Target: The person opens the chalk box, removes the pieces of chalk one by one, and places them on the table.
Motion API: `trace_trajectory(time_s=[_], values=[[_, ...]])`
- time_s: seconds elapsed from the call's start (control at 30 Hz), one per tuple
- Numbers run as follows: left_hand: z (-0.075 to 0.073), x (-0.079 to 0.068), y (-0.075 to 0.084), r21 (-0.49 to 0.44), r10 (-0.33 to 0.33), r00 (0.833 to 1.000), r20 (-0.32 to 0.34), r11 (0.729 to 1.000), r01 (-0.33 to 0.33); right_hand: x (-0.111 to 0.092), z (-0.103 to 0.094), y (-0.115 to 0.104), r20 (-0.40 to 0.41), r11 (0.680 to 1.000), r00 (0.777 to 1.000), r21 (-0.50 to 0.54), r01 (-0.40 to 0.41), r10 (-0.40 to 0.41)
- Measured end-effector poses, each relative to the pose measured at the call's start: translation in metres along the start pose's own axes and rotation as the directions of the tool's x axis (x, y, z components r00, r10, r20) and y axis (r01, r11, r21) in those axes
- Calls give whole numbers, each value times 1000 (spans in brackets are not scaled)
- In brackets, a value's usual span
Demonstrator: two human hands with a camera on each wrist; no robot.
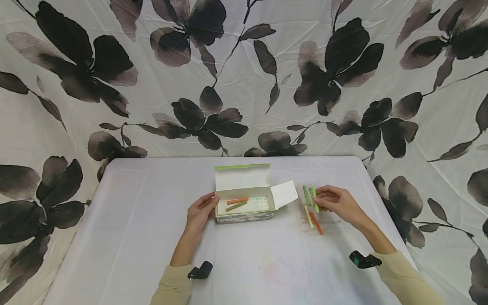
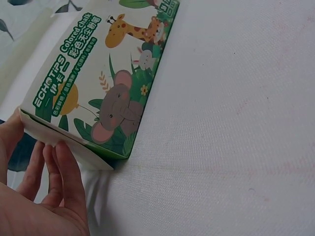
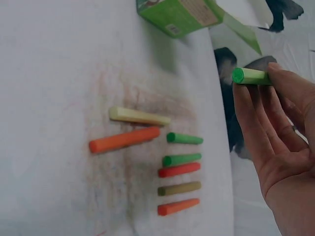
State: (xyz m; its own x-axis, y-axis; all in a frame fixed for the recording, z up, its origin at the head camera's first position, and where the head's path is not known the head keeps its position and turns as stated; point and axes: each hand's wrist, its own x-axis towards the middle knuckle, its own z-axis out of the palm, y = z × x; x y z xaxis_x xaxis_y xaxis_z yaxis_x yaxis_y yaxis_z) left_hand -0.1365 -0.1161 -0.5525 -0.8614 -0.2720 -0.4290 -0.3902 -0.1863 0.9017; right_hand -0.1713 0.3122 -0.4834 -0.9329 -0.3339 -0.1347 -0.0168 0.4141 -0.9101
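A chalk box printed with cartoon animals stands with its lid and right end flap folded out. Inside lie an orange chalk stick and an olive one. My left hand holds the box's left end, thumb at the rim and fingers against the end panel. To the right, my right hand pinches a light green chalk stick between thumb and fingers, lifted over the table. Near it lie a pale yellow stick, an orange stick and a green stick.
A row beside these holds another green stick, a red stick, an olive stick and a second orange one. Chalk smudges mark the white tablecloth. Floral fabric hangs behind the table.
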Motion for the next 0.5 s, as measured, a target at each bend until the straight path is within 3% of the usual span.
trace_trajectory(time_s=[0.5], values=[[-1, -1, 1, 19, 3, 1000, 5, 1000, -3, -27, -9, 44, -14, 996, 996, 25, -89, 89]])
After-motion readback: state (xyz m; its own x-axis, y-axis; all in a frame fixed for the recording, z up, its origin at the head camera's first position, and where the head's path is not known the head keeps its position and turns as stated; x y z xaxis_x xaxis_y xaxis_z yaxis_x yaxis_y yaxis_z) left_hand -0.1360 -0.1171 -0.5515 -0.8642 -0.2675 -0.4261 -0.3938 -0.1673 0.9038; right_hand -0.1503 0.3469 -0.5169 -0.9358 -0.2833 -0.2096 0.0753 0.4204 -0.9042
